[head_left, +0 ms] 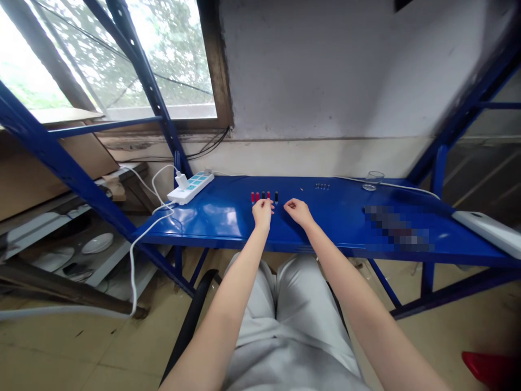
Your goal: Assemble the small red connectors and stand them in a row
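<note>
Small red and black cylinders [257,196] sit in a row on the blue metal table [195,225], just beyond the bare left hand [262,213] — fingers narrowed, any hold unclear. The bare right hand [299,210], beside them, bunches its fingertips; contents cannot be told. Handling cylinders seems in hand — a light pinch is likely needed.

Glossy, smooth painted-metal table [337,222], plastic-looking red cylinders [258,196], plastic power strip [188,192], clear glass cup [373,181], matt cloth trousers [303,285]
</note>
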`<state>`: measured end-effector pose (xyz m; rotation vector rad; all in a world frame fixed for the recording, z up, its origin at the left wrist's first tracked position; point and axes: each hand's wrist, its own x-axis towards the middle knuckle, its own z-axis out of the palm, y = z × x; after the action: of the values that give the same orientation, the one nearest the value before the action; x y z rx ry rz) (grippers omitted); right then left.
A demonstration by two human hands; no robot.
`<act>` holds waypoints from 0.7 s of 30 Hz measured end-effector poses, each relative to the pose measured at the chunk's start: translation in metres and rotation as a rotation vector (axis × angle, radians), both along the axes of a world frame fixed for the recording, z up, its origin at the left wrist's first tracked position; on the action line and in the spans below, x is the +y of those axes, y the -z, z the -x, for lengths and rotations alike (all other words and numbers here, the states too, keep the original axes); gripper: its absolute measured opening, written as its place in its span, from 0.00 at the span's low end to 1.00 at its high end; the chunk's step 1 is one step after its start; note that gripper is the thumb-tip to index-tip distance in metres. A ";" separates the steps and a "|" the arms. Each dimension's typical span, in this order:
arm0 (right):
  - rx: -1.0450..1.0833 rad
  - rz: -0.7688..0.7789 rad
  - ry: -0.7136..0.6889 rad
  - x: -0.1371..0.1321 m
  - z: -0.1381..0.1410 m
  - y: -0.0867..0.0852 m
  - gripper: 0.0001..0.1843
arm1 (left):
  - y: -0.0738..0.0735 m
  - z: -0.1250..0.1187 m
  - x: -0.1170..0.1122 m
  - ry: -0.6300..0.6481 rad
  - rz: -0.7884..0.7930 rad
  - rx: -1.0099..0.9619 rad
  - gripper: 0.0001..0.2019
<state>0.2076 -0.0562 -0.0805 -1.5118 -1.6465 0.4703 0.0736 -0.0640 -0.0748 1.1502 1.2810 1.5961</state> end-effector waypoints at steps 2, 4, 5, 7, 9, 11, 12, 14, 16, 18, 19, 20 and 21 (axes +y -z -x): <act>0.007 -0.004 -0.022 -0.002 -0.001 -0.001 0.06 | 0.004 -0.002 0.001 0.093 -0.003 0.182 0.10; -0.015 -0.001 -0.045 -0.003 -0.001 -0.001 0.06 | 0.008 -0.003 0.002 0.149 -0.002 0.329 0.10; -0.026 0.001 -0.053 -0.003 -0.001 -0.001 0.06 | 0.010 -0.003 0.002 0.159 -0.003 0.372 0.10; -0.040 0.003 -0.061 -0.003 -0.001 -0.001 0.07 | 0.012 -0.003 0.004 0.163 -0.012 0.407 0.11; -0.051 0.003 -0.060 -0.003 -0.002 0.000 0.07 | 0.013 -0.003 0.005 0.159 -0.023 0.399 0.11; -0.065 0.005 -0.059 -0.003 -0.002 0.000 0.07 | 0.014 -0.003 0.005 0.158 -0.033 0.374 0.11; -0.072 0.008 -0.060 -0.003 -0.002 0.000 0.08 | 0.014 -0.003 0.005 0.160 -0.037 0.360 0.10; -0.086 0.014 -0.059 -0.002 -0.002 0.000 0.08 | 0.014 -0.003 0.006 0.164 -0.039 0.336 0.10; -0.094 0.017 -0.057 -0.003 -0.002 -0.001 0.08 | 0.014 -0.003 0.006 0.170 -0.036 0.323 0.10; -0.097 0.016 -0.055 -0.003 -0.002 -0.001 0.08 | 0.014 -0.003 0.005 0.173 -0.033 0.317 0.09; -0.097 0.016 -0.055 -0.004 -0.002 -0.001 0.08 | 0.014 -0.003 0.005 0.175 -0.032 0.315 0.09; -0.096 0.016 -0.056 -0.004 -0.002 -0.001 0.08 | 0.013 -0.003 0.005 0.177 -0.029 0.314 0.09; -0.095 0.016 -0.057 -0.004 -0.002 -0.001 0.08 | 0.013 -0.003 0.005 0.177 -0.027 0.315 0.09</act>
<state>0.2095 -0.0604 -0.0793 -1.5229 -1.7667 0.4495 0.0770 -0.0589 -0.0879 1.5325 1.3142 1.3435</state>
